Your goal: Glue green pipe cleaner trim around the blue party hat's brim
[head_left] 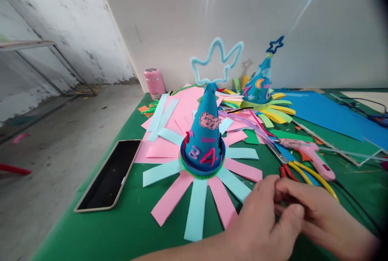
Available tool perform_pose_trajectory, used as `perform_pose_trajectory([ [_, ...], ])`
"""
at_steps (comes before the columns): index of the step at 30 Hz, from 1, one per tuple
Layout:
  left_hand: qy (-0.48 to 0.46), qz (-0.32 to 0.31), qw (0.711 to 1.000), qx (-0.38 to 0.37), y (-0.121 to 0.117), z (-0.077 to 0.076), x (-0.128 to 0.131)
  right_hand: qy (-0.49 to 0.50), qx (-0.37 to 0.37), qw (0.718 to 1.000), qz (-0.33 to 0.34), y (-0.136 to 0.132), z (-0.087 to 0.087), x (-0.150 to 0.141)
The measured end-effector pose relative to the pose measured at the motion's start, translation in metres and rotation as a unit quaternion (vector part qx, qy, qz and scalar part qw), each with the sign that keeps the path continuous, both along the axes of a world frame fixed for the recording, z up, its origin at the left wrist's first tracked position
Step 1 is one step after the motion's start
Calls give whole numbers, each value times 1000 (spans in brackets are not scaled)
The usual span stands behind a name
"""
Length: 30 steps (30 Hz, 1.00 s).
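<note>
Head view, cone hat [202, 141], beyond fingers [295, 189]

The left forearm [194, 249] reaches in along the bottom edge; the right wrist [359, 236] enters from the lower right corner. The left hand [260, 220] and right hand [325, 212] meet, fingers curled inward, left thumb [293, 217] uppermost. Their palms are hidden.

Scuffed white wall [87, 30] (grey floor [69, 147] below), pale partition [163, 26].
</note>
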<state>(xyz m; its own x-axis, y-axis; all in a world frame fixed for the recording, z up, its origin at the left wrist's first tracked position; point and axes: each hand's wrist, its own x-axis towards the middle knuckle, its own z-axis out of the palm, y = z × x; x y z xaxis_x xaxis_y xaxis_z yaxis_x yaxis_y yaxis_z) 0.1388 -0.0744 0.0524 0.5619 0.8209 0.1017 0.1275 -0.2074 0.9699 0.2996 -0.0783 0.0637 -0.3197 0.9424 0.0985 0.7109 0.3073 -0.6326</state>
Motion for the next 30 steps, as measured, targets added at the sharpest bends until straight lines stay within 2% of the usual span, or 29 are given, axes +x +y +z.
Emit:
perform_pose_trajectory([
  [3, 10, 4, 995, -104, -3, -6, 0, -8, -36, 999, 38, -3, -4, -12],
  [7, 25, 20, 991, -132, -1, -13, -7, -34, 21, 998, 52, -1, -11, -15],
  [11, 41, 12, 989, -142, -1, -8, -20, -55, 69, 995, 47, -2, -13, -18],
  [17, 77, 10, 987, -137, -4, 7, -47, 24, -4, 992, 126, -3, -3, -24],
  [20, 72, 40, 987, -140, -7, 12, -59, 46, -31, 991, 126, -3, 0, -26],
  [24, 49, 90, 983, -153, -12, 8, -70, 56, -60, 989, 123, -3, -1, -32],
  [30, -30, 88, 950, -299, -15, 1, -73, 60, -33, 984, 163, 1, 3, -51],
])
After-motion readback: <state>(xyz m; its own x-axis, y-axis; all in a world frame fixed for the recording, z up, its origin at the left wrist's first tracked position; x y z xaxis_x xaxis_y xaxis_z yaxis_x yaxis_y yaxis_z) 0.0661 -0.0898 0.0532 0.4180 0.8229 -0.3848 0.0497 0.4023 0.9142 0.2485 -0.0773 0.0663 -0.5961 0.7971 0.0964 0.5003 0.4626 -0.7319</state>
